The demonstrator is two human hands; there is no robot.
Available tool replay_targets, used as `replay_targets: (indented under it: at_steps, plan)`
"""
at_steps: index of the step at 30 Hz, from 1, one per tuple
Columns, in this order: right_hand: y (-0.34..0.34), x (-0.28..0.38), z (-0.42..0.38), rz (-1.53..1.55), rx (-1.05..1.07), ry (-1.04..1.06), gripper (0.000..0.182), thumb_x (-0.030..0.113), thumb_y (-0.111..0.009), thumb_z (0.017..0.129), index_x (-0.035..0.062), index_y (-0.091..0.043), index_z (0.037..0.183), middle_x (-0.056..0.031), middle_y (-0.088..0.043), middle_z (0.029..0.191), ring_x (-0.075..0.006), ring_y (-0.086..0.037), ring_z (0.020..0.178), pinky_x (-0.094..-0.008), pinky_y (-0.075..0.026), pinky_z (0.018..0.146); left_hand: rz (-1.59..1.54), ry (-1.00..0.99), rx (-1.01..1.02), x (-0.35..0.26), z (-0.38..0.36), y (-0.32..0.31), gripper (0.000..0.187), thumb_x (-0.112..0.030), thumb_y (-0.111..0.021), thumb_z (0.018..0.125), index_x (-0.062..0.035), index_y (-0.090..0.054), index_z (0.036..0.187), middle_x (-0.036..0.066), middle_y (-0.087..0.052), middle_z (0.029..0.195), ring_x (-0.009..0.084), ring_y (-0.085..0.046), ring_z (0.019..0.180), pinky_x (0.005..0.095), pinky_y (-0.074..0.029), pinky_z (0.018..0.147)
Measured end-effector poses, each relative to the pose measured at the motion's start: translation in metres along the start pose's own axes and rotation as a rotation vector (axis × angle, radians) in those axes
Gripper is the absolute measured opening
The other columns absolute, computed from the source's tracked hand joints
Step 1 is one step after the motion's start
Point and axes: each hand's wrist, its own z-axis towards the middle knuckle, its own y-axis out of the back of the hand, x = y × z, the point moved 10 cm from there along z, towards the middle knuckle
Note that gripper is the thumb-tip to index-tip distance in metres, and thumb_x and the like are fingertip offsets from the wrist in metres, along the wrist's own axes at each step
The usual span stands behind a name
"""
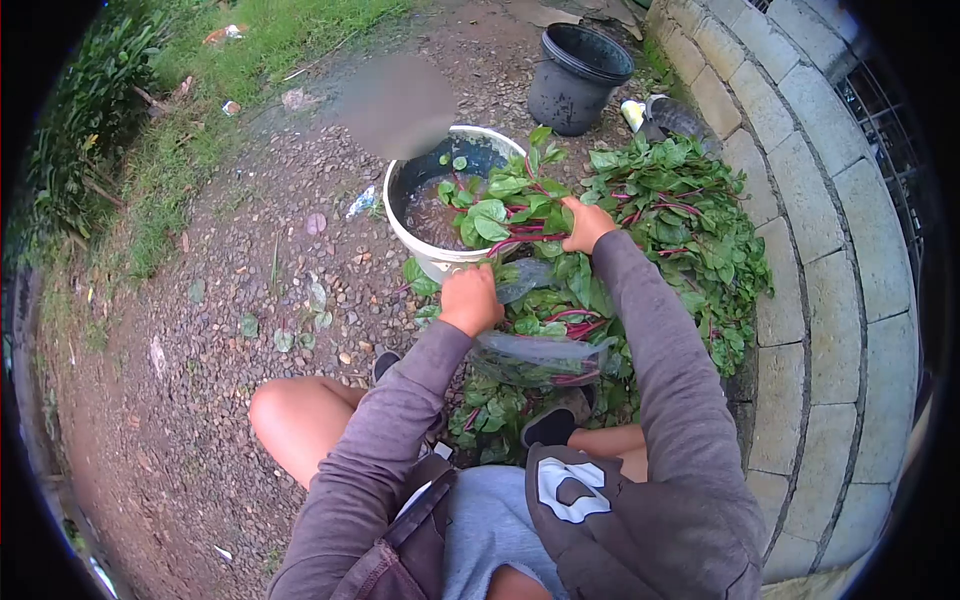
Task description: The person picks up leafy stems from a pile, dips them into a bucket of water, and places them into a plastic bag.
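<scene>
My right hand [588, 224] is closed round the red stems of a bunch of leafy greens [500, 205], whose leaves reach over the rim of a white bucket [412, 245] with murky water inside. My left hand [470, 298] is closed at the bucket's near edge, beside the plastic bag; what it grips, if anything, is hidden. Just right of it, a clear plastic bag [545, 358] with red-stemmed greens inside lies between my legs. A large heap of greens [690, 225] spreads on the ground to the right.
A black bucket [572, 100] stands at the back, near a bottle [633, 114]. A concrete block wall [815, 300] curves along the right side. Gravelly ground [220, 380] with loose leaves and litter lies left, with grass [175, 190] beyond.
</scene>
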Motion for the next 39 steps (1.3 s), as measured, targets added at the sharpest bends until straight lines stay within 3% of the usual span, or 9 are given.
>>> replay_targets:
  at_steps: [3, 9, 13, 17, 20, 25, 26, 29, 39]
  plan:
    - [0.005, -0.024, -0.001, 0.229, -0.114, 0.015, 0.087, 0.024, -0.074, 0.052, 0.0039, -0.042, 0.130, -0.0232, -0.063, 0.100, -0.0360, -0.061, 0.093, -0.0394, -0.048, 0.084, 0.200, 0.004, 0.004, -0.004, 0.024, -0.027, 0.016, -0.015, -0.055, 0.079, -0.0069, -0.063, 0.091, 0.009, -0.068, 0.079, 0.0256, -0.067, 0.076, 0.0339, -0.053, 0.060]
    - [0.062, -0.037, -0.024, 0.590, -0.310, 0.125, 0.075, 0.019, -0.073, 0.056, -0.0004, -0.047, 0.123, -0.0214, -0.061, 0.107, -0.0300, -0.061, 0.099, -0.0356, -0.046, 0.086, 0.163, -0.045, 0.147, -0.003, 0.037, -0.049, 0.022, -0.021, -0.057, 0.077, -0.0035, -0.067, 0.084, 0.014, -0.067, 0.086, 0.0308, -0.066, 0.075, 0.0377, -0.052, 0.064]
    - [0.061, -0.014, -0.064, 0.328, -0.328, -0.066, 0.065, 0.015, -0.074, 0.055, 0.0031, -0.052, 0.115, -0.0158, -0.062, 0.102, -0.0317, -0.060, 0.094, -0.0380, -0.047, 0.081, -0.339, -0.025, 0.050, 0.024, 0.053, -0.053, 0.033, -0.028, -0.058, 0.080, -0.0002, -0.064, 0.098, 0.017, -0.067, 0.092, 0.0321, -0.065, 0.081, 0.0390, -0.050, 0.066]
    - [-0.004, 0.003, -0.114, -0.045, -0.499, -0.057, 0.060, 0.009, -0.071, 0.059, 0.0122, -0.053, 0.115, -0.0081, -0.057, 0.092, -0.0279, -0.055, 0.089, -0.0384, -0.043, 0.077, -1.702, 0.472, 0.359, 0.029, 0.040, -0.096, 0.024, -0.012, -0.055, 0.083, -0.0009, -0.061, 0.103, 0.007, -0.063, 0.095, 0.0222, -0.061, 0.083, 0.0380, -0.051, 0.069]
    - [-0.047, 0.026, -0.152, -0.126, -0.618, 0.097, 0.055, 0.003, -0.058, 0.069, 0.0153, -0.050, 0.122, -0.0059, -0.052, 0.089, -0.0239, -0.052, 0.086, -0.0384, -0.040, 0.077, -1.672, 0.652, 0.357, 0.050, 0.036, -0.106, 0.021, -0.007, -0.054, 0.082, -0.0027, -0.062, 0.100, 0.007, -0.063, 0.089, 0.0217, -0.062, 0.081, 0.0382, -0.053, 0.066]
    - [-0.061, 0.056, -0.189, -0.155, -0.558, 0.288, 0.047, 0.005, -0.052, 0.074, 0.0151, -0.053, 0.119, -0.0039, -0.051, 0.085, -0.0223, -0.051, 0.082, -0.0373, -0.041, 0.076, -1.901, 0.329, 0.357, 0.065, 0.064, -0.123, 0.021, -0.008, -0.043, 0.087, -0.0017, -0.058, 0.100, 0.010, -0.062, 0.086, 0.0250, -0.062, 0.071, 0.0416, -0.054, 0.066]
    - [-0.068, 0.059, -0.197, -0.153, -0.532, 0.337, 0.046, 0.006, -0.053, 0.074, 0.0152, -0.053, 0.119, -0.0034, -0.051, 0.084, -0.0217, -0.051, 0.081, -0.0369, -0.041, 0.076, -1.951, 0.618, 0.094, 0.065, 0.045, -0.119, 0.019, -0.007, -0.044, 0.086, -0.0029, -0.059, 0.096, 0.008, -0.061, 0.082, 0.0216, -0.060, 0.069, 0.0379, -0.052, 0.062]
    - [-0.077, 0.068, -0.215, -0.119, -0.424, 0.419, 0.043, 0.009, -0.053, 0.074, 0.0155, -0.054, 0.117, -0.0021, -0.049, 0.080, -0.0203, -0.050, 0.079, -0.0359, -0.041, 0.076, -1.735, 0.260, 0.133, 0.060, 0.048, -0.096, 0.007, -0.007, -0.050, 0.087, -0.0043, -0.056, 0.087, 0.003, -0.057, 0.078, 0.0152, -0.056, 0.069, 0.0286, -0.046, 0.067]
    - [-0.094, 0.070, -0.248, -0.100, -0.262, 0.496, 0.038, 0.011, -0.055, 0.075, 0.0222, -0.058, 0.111, 0.0021, -0.049, 0.073, -0.0164, -0.051, 0.073, -0.0325, -0.040, 0.068, -1.300, 0.138, -0.148, 0.042, -0.001, -0.044, 0.009, -0.010, -0.054, 0.088, -0.0044, -0.058, 0.082, -0.005, -0.053, 0.070, 0.0026, -0.040, 0.059, 0.0206, -0.033, 0.054]
